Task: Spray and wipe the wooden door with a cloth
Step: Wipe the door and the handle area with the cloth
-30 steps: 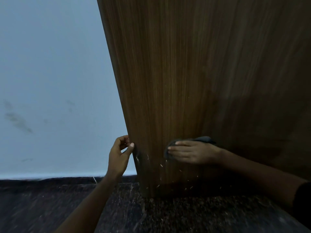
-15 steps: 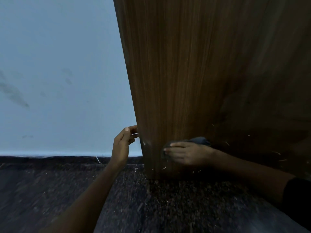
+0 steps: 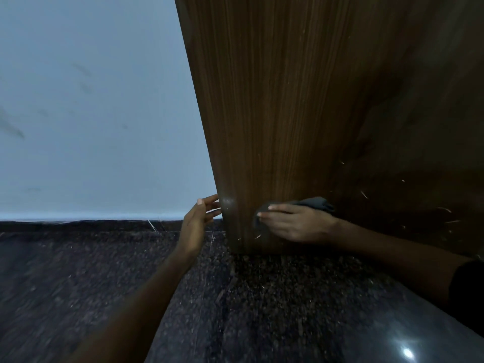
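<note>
The door [image 3: 301, 113] is standing upright, its free vertical edge facing the pale wall [image 3: 91, 100] and its bottom edge sitting just above the dark speckled floor [image 3: 235, 310], which is lying open in front of the door and off its edge. The left hand [image 3: 195, 226] is reaching to that edge low down, fingers straight and spread, tips at the edge. The right hand [image 3: 296, 224] is pressing a dark cloth [image 3: 314, 203] flat-fingered against the door's brown, vertically grained, pale-flecked face near the bottom corner.
</note>
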